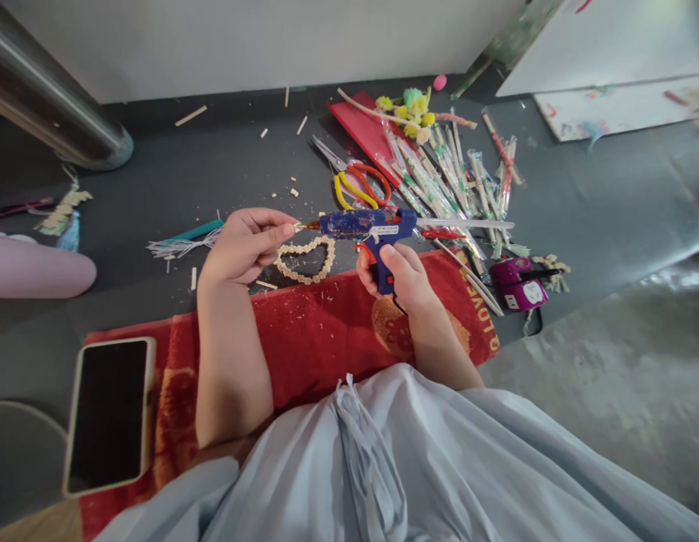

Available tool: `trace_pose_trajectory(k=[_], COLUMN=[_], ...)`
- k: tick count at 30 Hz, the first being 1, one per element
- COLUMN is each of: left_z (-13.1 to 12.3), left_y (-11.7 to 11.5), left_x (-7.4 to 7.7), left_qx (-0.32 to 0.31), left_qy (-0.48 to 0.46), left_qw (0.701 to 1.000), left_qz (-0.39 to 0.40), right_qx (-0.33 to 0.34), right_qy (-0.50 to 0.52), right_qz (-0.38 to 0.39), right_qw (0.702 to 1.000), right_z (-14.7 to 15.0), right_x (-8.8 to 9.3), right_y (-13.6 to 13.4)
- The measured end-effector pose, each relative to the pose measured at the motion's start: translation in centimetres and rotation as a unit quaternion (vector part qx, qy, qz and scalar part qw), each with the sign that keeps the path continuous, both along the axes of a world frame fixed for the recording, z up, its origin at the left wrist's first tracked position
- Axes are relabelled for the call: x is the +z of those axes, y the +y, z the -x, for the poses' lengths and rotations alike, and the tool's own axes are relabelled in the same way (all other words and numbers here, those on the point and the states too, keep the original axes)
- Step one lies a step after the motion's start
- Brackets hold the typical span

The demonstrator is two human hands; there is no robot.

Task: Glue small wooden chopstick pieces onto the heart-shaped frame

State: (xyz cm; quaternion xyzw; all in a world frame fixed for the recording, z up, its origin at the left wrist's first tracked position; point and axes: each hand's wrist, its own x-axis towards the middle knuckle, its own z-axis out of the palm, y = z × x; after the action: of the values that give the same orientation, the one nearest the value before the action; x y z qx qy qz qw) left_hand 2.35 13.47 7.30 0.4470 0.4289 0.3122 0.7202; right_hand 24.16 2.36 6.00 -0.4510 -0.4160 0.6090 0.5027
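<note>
My right hand (403, 275) is wrapped round the handle of a blue glue gun (355, 224), its nozzle pointing left. A pale glue stick (468, 223) juts out of the gun's back end. At the nozzle tip, my left hand (251, 241) pinches a small pale piece (298, 226), mostly covered by the fingers. Just below the gun lies a heart-shaped ring (305, 277) made of small pale wooden-looking bits. Beyond the gun are scissors (349, 172) with red-orange handles and a yellow-handled tool (349, 194).
Many plastic-wrapped sticks (434, 173) lie to the right by a red packet (361, 120) and yellow-green pompoms (411, 109). A purple box (516, 284) sits at right. A phone (109, 414) rests on the red towel (321, 324). Another person's limb (38, 267) shows at left.
</note>
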Motion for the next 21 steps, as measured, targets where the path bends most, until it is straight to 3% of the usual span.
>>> trace_pose_trajectory(k=[16, 19, 21], left_z=[0.0, 0.1, 0.1], left_y=[0.2, 0.3, 0.4], left_x=[-0.4, -0.5, -0.4], left_qx=[0.023, 0.037, 0.048], left_qy=[-0.018, -0.021, -0.015], left_qw=[0.999, 0.999, 0.998], left_qz=[-0.03, -0.031, -0.029], right_qx=[-0.006, -0.027, -0.053], right_qy=[-0.045, -0.131, -0.259], right_qz=[0.015, -0.01, -0.033], right_qw=[0.999, 0.991, 0.964], right_z=[-0.2, -0.9, -1.7], right_x=[0.5, 1.3, 2.0], right_y=[-0.1, -0.4, -0.7])
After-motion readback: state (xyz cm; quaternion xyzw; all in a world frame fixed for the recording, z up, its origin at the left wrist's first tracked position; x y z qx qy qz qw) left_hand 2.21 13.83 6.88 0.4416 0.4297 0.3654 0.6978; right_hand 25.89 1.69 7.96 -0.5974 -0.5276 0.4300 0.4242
